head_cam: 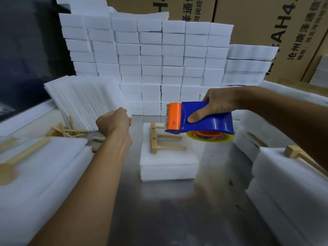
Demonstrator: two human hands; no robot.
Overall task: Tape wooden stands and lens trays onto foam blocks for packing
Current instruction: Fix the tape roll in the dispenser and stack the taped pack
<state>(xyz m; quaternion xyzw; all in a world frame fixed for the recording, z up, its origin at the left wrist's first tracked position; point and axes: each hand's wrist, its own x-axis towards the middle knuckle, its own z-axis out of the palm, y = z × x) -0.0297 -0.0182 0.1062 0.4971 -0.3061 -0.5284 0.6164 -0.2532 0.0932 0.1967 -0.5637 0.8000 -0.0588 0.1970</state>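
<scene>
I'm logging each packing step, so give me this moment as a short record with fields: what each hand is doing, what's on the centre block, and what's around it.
right hand: right hand holds the blue and orange tape dispenser above the centre block
left hand: left hand has curled fingers, raised near the leaning foam sheets; whether it pinches tape is unclear
centre block: foam block on the metal table, wooden stand lying on top
left side: loose wooden pieces
behind: wall of stacked foam blocks, cardboard boxes
</scene>
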